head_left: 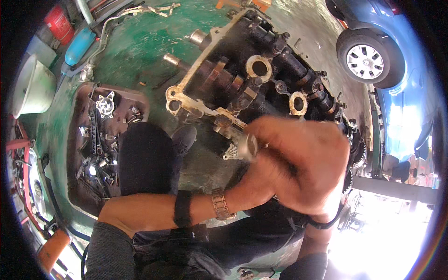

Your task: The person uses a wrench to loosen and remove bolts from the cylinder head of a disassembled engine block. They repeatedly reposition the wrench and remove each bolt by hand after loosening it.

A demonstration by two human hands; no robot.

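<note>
My left hand (pixel 261 183), with a metal watch and a dark band on its arm, is closed in front of the engine. My right hand (pixel 317 161) overlaps it, its fingers curled and smeared by motion. A small, shiny, round metal part (pixel 250 146) pokes out between the fingers of both hands; its inner end is hidden, and its exact kind does not show. Just beyond stands a greasy open engine (pixel 219 77) with camshafts, pale round seals and a chain at its right side. A light metal bracket (pixel 230 152) shows beside the round part.
A brown tray (pixel 143 95) of loose engine parts sits on the green floor (pixel 135 46) to my left. Farther left are a white bucket (pixel 35 88), a blue cylinder (pixel 80 45) and a red container (pixel 59 24). A blue car (pixel 401 79) stands at the right.
</note>
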